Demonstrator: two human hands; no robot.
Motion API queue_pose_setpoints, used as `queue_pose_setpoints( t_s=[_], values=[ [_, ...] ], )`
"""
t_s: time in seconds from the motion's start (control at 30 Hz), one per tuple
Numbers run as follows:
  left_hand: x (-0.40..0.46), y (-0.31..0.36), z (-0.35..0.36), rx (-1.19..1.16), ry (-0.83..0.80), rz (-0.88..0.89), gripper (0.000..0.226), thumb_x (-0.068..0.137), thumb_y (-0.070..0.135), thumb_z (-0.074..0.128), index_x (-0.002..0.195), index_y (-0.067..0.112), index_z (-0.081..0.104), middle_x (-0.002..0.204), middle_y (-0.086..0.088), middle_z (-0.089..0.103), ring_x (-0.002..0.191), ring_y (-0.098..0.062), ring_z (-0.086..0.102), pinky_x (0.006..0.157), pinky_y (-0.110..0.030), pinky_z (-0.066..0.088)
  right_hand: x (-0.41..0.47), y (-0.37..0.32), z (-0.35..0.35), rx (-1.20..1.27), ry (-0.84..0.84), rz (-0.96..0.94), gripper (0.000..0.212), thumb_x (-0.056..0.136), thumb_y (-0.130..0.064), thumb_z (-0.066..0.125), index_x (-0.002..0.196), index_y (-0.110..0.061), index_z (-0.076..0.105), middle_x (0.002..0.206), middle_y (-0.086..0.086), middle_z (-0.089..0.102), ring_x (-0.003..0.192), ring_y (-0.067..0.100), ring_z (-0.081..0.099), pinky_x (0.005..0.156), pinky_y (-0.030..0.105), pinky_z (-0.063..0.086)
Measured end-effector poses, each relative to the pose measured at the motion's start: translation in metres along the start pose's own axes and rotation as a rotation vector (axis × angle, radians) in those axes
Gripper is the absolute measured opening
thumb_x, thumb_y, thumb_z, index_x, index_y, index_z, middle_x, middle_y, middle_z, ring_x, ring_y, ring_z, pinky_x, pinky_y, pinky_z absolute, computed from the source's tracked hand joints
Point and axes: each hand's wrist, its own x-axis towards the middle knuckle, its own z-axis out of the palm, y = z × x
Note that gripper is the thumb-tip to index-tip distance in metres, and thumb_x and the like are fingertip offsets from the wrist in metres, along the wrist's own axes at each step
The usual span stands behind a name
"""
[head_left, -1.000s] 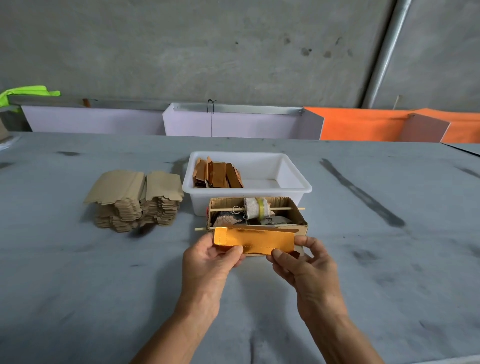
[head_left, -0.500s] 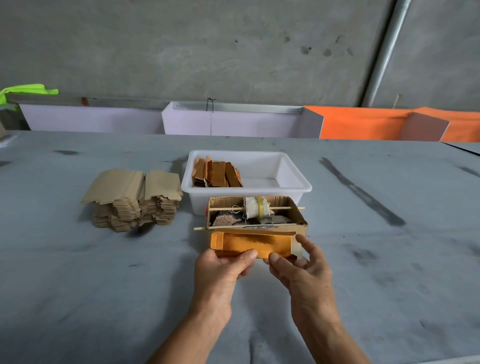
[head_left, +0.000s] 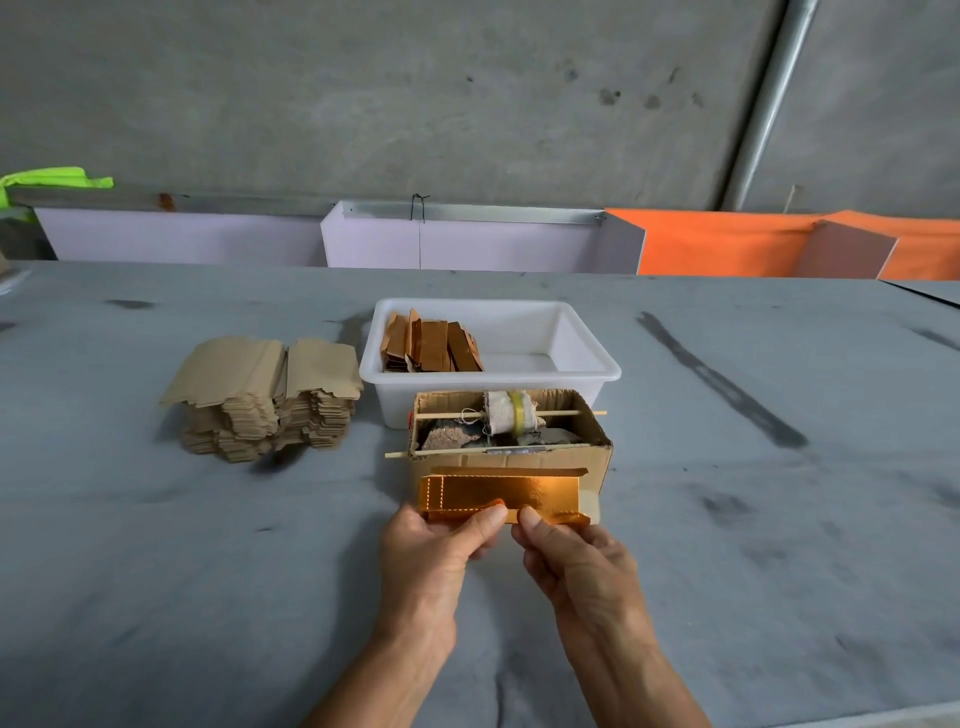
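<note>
A person's two bare arms, seen from the wearer's own head. The left forearm (head_left: 395, 670) and right forearm (head_left: 641, 670) are uncovered along all their visible length: lean, with faint tendon lines. The left grip (head_left: 434, 548) and right grip (head_left: 582, 566) are bare hands — creased knuckles, raised veins and tendons across their backs, slim wrists.

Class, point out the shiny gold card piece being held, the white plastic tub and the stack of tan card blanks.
shiny gold card piece (head_left: 509, 491): head view, glossy middle panel.
white plastic tub (head_left: 561, 375): head view, front rim.
stack of tan card blanks (head_left: 234, 369): head view, top sheet.
</note>
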Motion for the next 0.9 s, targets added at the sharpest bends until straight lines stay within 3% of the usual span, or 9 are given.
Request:
queue_pose_setpoints(
  t_s=[0.23,0.47,0.6,0.73,0.9],
  values=[
    [0.003,0.003,-0.008,-0.086,-0.028,-0.010,0.009,0.075,0.006,0.072,0.081,0.006,0.066,0.066,-0.009,0.071,0.055,-0.015,0.066,0.047,-0.020,0.049,0.001,-0.001,-0.001,0.074,-0.014,0.057,0.002,0.081,-0.002,0.065,0.081,-0.003,0.063,0.067,0.010,0.069,0.061,0.015,0.070,0.048,0.020,0.051],
    [0.005,0.002,-0.016,-0.129,-0.130,-0.011,0.016,0.077,0.019,0.065,0.074,0.003,0.066,0.066,-0.016,0.070,0.054,-0.022,0.067,0.045,-0.021,0.049,0.003,-0.004,-0.007,0.157,-0.019,0.092,0.015,0.091,-0.005,0.054,0.078,-0.005,0.060,0.067,0.012,0.069,0.054,0.014,0.067,0.043,0.020,0.049],
    [0.006,0.003,-0.023,-0.060,-0.238,0.108,0.012,0.074,0.014,0.063,0.072,0.012,0.075,0.071,-0.016,0.071,0.063,-0.022,0.069,0.057,-0.022,0.054,0.006,-0.009,-0.010,0.223,-0.070,0.083,0.011,0.079,0.004,0.058,0.077,-0.006,0.056,0.074,0.013,0.068,0.063,0.018,0.070,0.048,0.021,0.052],
    [0.007,0.007,-0.031,0.153,-0.316,0.230,0.012,0.077,0.007,0.064,0.083,0.012,0.073,0.075,-0.012,0.073,0.070,-0.019,0.071,0.067,-0.018,0.053,0.005,-0.013,-0.010,0.199,-0.119,0.064,0.023,0.062,-0.014,0.071,0.081,-0.010,0.059,0.074,0.008,0.067,0.066,0.018,0.066,0.057,0.027,0.053],
    [0.006,0.010,-0.033,0.325,-0.376,0.325,0.040,0.079,-0.008,0.064,0.076,0.029,0.078,0.080,-0.002,0.075,0.079,-0.015,0.071,0.075,-0.019,0.054,0.007,-0.010,-0.012,0.174,-0.073,0.049,0.035,0.059,-0.008,0.071,0.092,-0.010,0.058,0.079,0.012,0.067,0.067,0.022,0.061,0.055,0.027,0.053]
  ],
)
